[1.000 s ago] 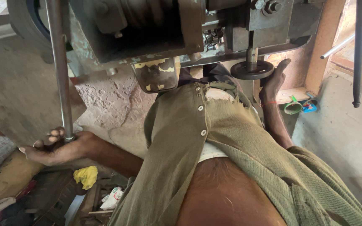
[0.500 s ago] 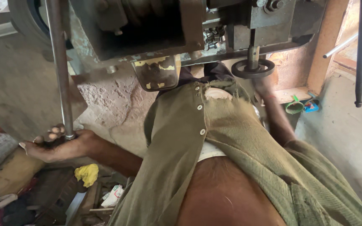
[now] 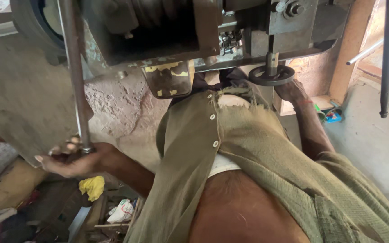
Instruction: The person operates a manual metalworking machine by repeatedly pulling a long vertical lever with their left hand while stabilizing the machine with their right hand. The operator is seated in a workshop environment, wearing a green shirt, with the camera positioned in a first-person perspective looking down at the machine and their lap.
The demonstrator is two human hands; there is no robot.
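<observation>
A head-worn camera view looks down over an open olive-green shirt (image 3: 248, 148) toward a heavy, grimy metal machine (image 3: 167, 31) that fills the top of the frame.

The left hand (image 3: 70, 157) is seen at the lower left, its fingers wrapped closed around the bottom end of a long vertical steel lever rod (image 3: 75, 76) that rises to the machine. The thumb is stretched out to the side.

The right hand (image 3: 293, 90) is raised at the upper right, just under a small dark round handwheel (image 3: 272, 75) that hangs on a short shaft beneath the machine. The hand is touching the wheel's rim from below and the side; whether the fingers are closed around it cannot be told, since they are turned away from the camera.

A worn bracket with chipped yellow paint (image 3: 169, 78) is mounted under the machine between the two hands.

An open wooden box (image 3: 314, 105) is seen beyond the right forearm, against the wall; small green and blue items (image 3: 332, 116) lie beside it, too small to identify.

On the floor at the lower left, a crumpled yellow rag (image 3: 92, 186) and a scrap of white printed packaging (image 3: 121, 210) lie among dark clutter. A second steel rod (image 3: 388, 54) hangs at the far right.
</observation>
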